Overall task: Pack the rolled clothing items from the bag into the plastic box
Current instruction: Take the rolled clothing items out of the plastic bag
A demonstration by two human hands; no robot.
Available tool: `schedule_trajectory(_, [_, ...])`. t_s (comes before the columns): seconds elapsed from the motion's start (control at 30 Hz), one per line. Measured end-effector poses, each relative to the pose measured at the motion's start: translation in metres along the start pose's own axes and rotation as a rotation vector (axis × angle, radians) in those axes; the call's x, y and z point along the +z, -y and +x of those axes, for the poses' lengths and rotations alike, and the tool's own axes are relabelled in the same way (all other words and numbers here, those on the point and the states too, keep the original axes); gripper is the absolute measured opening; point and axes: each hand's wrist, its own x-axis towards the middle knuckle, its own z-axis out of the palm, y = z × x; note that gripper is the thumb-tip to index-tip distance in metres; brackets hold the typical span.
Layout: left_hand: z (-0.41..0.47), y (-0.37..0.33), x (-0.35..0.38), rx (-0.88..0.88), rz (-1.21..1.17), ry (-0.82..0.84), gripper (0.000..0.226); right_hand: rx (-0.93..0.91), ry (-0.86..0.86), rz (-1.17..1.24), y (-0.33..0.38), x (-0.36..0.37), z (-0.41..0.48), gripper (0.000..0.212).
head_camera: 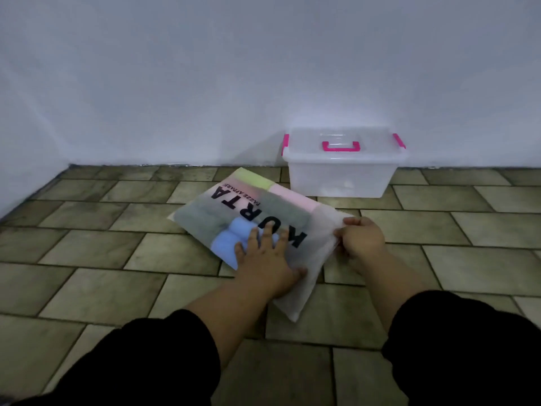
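Frosted KURTA bag is showing pastel rolled clothes; left hand is pressing it, fingers spread; right hand is pinching its edge.

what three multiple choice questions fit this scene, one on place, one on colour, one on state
1. Where is the plastic box? A on a shelf; B on the floor against the wall, beyond the bag; C on a chair.
2. Its handle is: A pink; B green; C black.
3. The box is: A open, lid off; B closed, lid on; C tipped over.
Answers: B, it stands on the floor at the wall's foot; A, handle and clips are bright pink; B, the lid sits on top.
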Motion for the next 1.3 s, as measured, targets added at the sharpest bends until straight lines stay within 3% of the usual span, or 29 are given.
schedule_trajectory(0.07, [0.001, -0.025, 0.006, -0.052, -0.032, 0.023, 0.091, -0.033, -0.038, 0.033, 0.004, -0.013, 0.005, 0.030])
schedule_trajectory(0.13, [0.006, -0.044, 0.006, -0.114, -0.097, 0.053, 0.091, 0.036, 0.032, 0.111, 0.007, -0.026, -0.002, 0.032])
schedule_trajectory(0.27, [0.021, -0.056, 0.005, -0.179, -0.205, 0.028, 0.090, 0.237, 0.449, -0.104, -0.005, -0.052, -0.049, 0.022])
schedule_trajectory(0.33, [0.025, -0.056, 0.005, -0.180, -0.217, 0.015, 0.090, 0.248, 0.566, -0.206, -0.014, -0.051, -0.072, 0.021])
schedule_trajectory(0.5, [0.018, -0.047, 0.005, -0.040, -0.217, -0.002, 0.081, 0.179, 0.532, -0.327, -0.020, -0.040, -0.085, 0.017])
schedule_trajectory(0.67, [-0.020, -0.024, 0.018, 0.486, -0.212, -0.125, 0.048, 0.257, 0.611, -0.236, -0.023, -0.062, -0.083, 0.010])
schedule_trajectory(0.73, [-0.032, -0.019, 0.025, 0.596, -0.156, -0.173, 0.037, 0.260, 0.612, -0.201, -0.024, -0.064, -0.083, 0.008])
schedule_trajectory(0.87, [-0.030, -0.023, 0.022, 0.697, -0.081, -0.406, 0.014, 0.197, 0.589, -0.192, -0.019, -0.061, -0.082, 0.014])
schedule_trajectory(0.93, [-0.022, -0.027, 0.016, 0.754, -0.101, -0.448, 0.015, 0.187, 0.592, -0.210, -0.016, -0.061, -0.079, 0.014])
schedule_trajectory(1.07, [-0.010, -0.030, 0.013, 0.810, -0.220, -0.314, 0.017, 0.218, 0.624, -0.233, -0.015, -0.059, -0.071, 0.015])
schedule_trajectory(1.17, [-0.006, -0.031, 0.011, 0.756, -0.383, -0.244, 0.016, 0.202, 0.594, -0.298, -0.004, -0.053, -0.057, 0.013])
schedule_trajectory(1.3, [-0.003, -0.024, 0.010, 0.703, -0.528, -0.184, 0.011, 0.239, 0.665, -0.366, 0.012, -0.059, -0.037, 0.027])
